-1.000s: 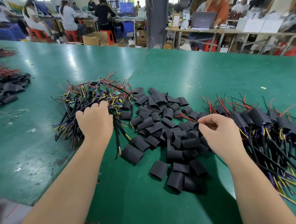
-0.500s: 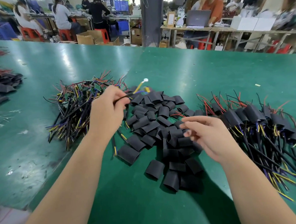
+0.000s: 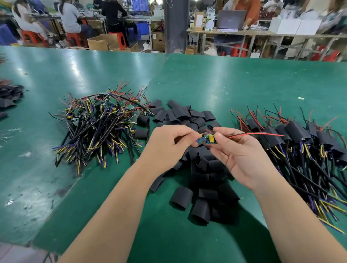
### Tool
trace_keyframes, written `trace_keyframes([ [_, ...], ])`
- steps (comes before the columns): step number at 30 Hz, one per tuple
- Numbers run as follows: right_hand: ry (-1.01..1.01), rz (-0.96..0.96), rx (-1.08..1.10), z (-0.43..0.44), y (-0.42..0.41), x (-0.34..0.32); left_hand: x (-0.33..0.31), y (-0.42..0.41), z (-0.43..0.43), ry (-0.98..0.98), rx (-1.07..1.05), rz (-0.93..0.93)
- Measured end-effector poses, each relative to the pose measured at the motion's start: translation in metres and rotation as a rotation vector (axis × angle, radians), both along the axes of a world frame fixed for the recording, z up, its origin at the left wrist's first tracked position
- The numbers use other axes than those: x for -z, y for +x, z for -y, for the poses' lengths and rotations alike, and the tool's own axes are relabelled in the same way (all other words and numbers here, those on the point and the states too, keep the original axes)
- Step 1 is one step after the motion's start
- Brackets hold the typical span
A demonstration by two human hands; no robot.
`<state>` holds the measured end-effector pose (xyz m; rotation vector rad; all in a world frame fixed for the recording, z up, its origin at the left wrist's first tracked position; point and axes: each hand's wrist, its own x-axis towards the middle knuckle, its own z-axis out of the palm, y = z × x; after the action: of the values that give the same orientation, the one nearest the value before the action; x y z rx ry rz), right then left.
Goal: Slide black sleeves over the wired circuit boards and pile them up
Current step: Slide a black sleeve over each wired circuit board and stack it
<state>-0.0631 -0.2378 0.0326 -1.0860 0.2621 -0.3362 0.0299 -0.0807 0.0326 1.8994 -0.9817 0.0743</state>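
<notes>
A small wired circuit board (image 3: 209,138) with a yellow part hangs above the middle of the green table (image 3: 237,86). My left hand (image 3: 167,144) pinches its blue and yellow wire end. My right hand (image 3: 239,153) pinches the board's other end, where red and black wires stick out to the right. Below both hands lies a heap of loose black sleeves (image 3: 200,182). A pile of bare wired boards (image 3: 101,125) sits to the left. Sleeved boards (image 3: 303,141) are piled on the right.
More black sleeves and red wires (image 3: 0,99) lie at the table's far left edge. Beyond the table's far edge are people seated at other benches, cardboard boxes, red stools and a grey pillar (image 3: 177,19).
My left hand pulled one wired board out of the left pile and carried it to the middle. My right hand rose from the sleeve heap and took hold of the board's other end.
</notes>
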Motion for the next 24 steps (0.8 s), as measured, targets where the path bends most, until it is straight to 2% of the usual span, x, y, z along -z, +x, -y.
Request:
trace_keyframes([
  [6, -0.137, -0.116, 0.04, -0.001, -0.001, 0.002, 0.006, -0.002, 0.002, 0.06, 0.026, -0.044],
  [10, -0.275, -0.118, 0.057, -0.004, 0.0, 0.005, 0.012, -0.004, -0.001, 0.126, 0.014, -0.036],
  [12, -0.292, -0.113, 0.067, -0.006, 0.001, 0.009, 0.014, -0.004, -0.001, 0.216, 0.025, 0.095],
  [15, -0.294, -0.09, 0.028, -0.007, 0.002, 0.011, 0.017, -0.008, 0.001, 0.464, -0.052, 0.39],
  [18, -0.287, -0.025, -0.146, -0.002, 0.003, 0.008, 0.021, -0.004, -0.004, 0.423, -0.151, 0.429],
  [20, -0.491, -0.071, -0.145, 0.002, 0.01, 0.003, 0.022, 0.001, -0.011, 0.361, -0.225, 0.384],
  [24, -1.085, -0.268, 0.098, 0.011, 0.046, -0.002, 0.024, 0.012, -0.02, 0.259, -0.401, 0.335],
])
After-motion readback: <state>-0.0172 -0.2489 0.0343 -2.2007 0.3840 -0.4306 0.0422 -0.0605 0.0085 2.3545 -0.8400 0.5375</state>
